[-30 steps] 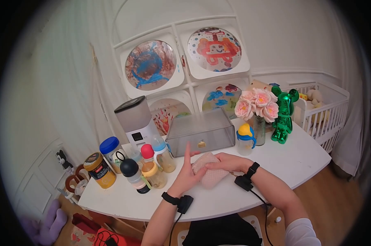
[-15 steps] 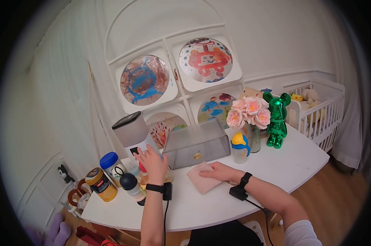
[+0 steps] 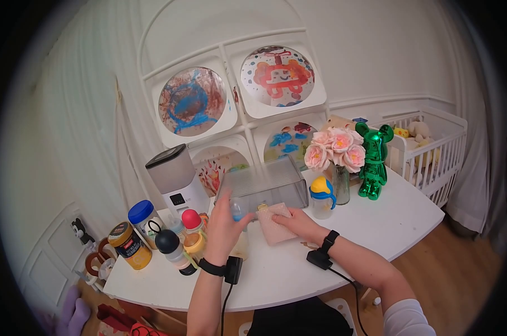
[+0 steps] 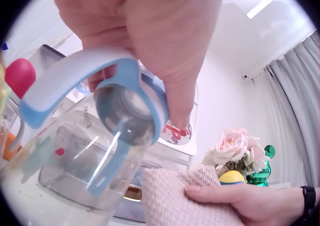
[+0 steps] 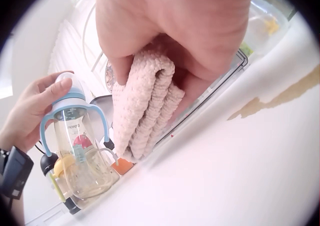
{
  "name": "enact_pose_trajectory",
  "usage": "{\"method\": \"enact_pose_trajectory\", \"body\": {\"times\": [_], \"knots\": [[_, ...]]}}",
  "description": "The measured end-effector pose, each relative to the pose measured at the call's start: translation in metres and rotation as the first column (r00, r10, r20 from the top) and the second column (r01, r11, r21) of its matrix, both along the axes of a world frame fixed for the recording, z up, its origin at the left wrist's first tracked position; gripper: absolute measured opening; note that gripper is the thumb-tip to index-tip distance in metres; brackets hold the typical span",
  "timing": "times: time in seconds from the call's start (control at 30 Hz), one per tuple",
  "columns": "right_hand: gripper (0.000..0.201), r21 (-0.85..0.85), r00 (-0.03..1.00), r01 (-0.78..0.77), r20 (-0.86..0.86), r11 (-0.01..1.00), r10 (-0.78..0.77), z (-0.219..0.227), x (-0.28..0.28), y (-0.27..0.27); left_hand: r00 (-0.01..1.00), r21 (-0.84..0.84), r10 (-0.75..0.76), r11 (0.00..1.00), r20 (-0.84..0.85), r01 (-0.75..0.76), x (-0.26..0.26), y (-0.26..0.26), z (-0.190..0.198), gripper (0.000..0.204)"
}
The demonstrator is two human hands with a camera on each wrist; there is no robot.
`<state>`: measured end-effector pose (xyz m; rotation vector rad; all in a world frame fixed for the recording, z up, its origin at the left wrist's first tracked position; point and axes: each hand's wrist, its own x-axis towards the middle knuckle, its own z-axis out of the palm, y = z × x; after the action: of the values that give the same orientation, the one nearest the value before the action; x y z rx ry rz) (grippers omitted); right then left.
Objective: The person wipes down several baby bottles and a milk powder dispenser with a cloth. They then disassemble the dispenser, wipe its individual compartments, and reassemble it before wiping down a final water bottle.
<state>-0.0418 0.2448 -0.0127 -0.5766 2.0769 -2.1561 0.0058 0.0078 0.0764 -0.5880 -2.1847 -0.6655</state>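
Two hands busy: left hand (image 3: 222,227) grips the bottle (image 5: 80,151) (blue-handled), right hand (image 3: 298,223) clutches the cloth (image 3: 276,224).

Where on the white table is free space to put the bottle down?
The table is bare right of the right hand, before the green bear, and along the near edge. Left is crowded: jars and bottles beside the left hand.

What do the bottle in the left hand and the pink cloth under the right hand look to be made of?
The bottle looks like clear glossy plastic: you see straight through it, and its light-blue handles and collar have a smooth moulded sheen. The pink cloth looks like soft knitted or terry fabric, matte, with a nubby looped texture, folded under the right hand.
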Motion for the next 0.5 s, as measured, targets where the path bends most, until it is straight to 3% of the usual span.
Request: {"method": "enact_pose_trajectory", "body": {"times": [0.13,0.23,0.33,0.4,0.43,0.5], "knots": [[0.042,-0.066,0.998,0.059,0.003,0.996,-0.059,-0.002,-0.005,-0.001,0.999,-0.003,-0.038,0.999,-0.03,0.038,-0.004,0.008,-0.011,0.076],[0.042,-0.083,0.995,0.091,-0.028,0.992,-0.093,-0.003,-0.006,-0.002,0.994,0.091,-0.08,0.993,0.068,0.074,-0.003,0.012,-0.01,0.071],[0.042,-0.074,0.993,0.11,-0.04,0.991,-0.113,0.002,0.0,0.001,0.964,0.19,-0.218,0.964,0.151,0.189,-0.015,0.006,-0.024,0.073],[0.042,-0.125,0.996,0.088,-0.003,0.988,-0.089,-0.001,-0.003,0.001,0.839,0.5,-0.496,0.797,0.223,0.338,-0.018,-0.002,-0.038,0.082],[0.042,-0.177,0.998,0.065,0.029,0.982,-0.06,-0.001,-0.005,0.001,0.837,0.5,-0.501,0.795,0.221,0.344,-0.018,-0.008,-0.04,0.082],[0.042,-0.174,0.997,0.076,0.039,0.982,-0.07,0.0,-0.003,-0.001,0.651,0.643,-0.643,0.706,0.403,0.298,-0.016,-0.023,-0.045,0.089]]}}
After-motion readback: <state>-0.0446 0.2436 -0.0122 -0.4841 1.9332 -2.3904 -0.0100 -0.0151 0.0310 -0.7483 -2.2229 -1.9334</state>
